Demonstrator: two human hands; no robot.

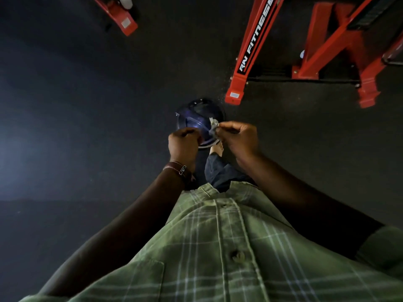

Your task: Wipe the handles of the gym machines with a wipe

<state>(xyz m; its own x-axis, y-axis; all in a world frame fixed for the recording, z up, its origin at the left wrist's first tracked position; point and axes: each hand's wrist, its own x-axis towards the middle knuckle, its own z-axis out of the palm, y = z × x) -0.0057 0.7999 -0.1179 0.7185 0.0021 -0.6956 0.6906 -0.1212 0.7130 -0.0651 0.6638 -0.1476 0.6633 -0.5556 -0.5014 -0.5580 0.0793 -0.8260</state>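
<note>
I look straight down at my hands over a dark floor. My left hand (pixel 185 143) grips the near edge of a dark blue round wipe container (pixel 196 120). My right hand (pixel 236 136) pinches a small crumpled white wipe (pixel 213 125) at the container's right rim. Whether the container stands on the floor or is held up, I cannot tell. No machine handle is in view.
A red machine base bar lettered "RN FITNESS" (pixel 250 55) lies ahead on the right, joined to a red frame (pixel 340 46). Another red machine foot (pixel 118 16) is at the top left. Dark rubber floor (pixel 76 116) lies to the left. My bare foot (pixel 217 149) shows below the hands.
</note>
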